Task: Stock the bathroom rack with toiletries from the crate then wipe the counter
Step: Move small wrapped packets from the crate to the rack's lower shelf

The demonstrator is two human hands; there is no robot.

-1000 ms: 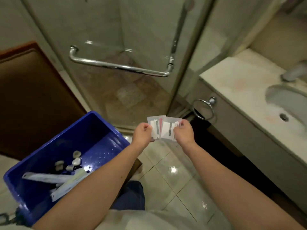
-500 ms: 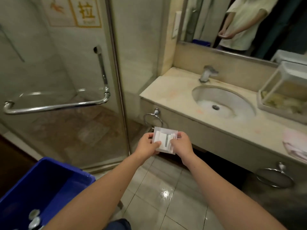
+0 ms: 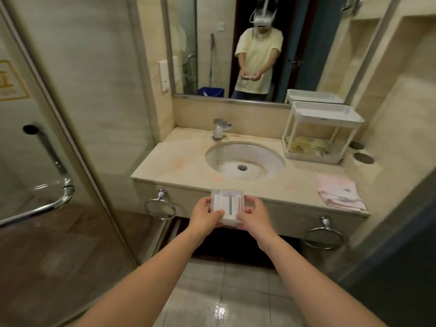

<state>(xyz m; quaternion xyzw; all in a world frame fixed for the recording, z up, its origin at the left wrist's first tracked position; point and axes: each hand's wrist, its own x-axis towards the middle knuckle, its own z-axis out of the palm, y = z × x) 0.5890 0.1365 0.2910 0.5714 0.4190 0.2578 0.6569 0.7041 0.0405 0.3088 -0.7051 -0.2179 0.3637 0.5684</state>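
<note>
L hand [image 3: 205, 214] + R hand [image 3: 254, 214] pinching sachets [image 3: 227, 207] together — just off counter [image 3: 165, 161] front edge.

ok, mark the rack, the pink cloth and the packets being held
rack [image 3: 323, 123], head view, front wall of its top tray.
pink cloth [image 3: 339, 195], head view, middle of its folded top face.
packets [image 3: 224, 203], head view, face of the topmost packet, left of its grey strip.

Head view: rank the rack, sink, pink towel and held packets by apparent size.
1. rack
2. sink
3. pink towel
4. packets, which are nearest the camera, so in truth probably smaller still
</note>
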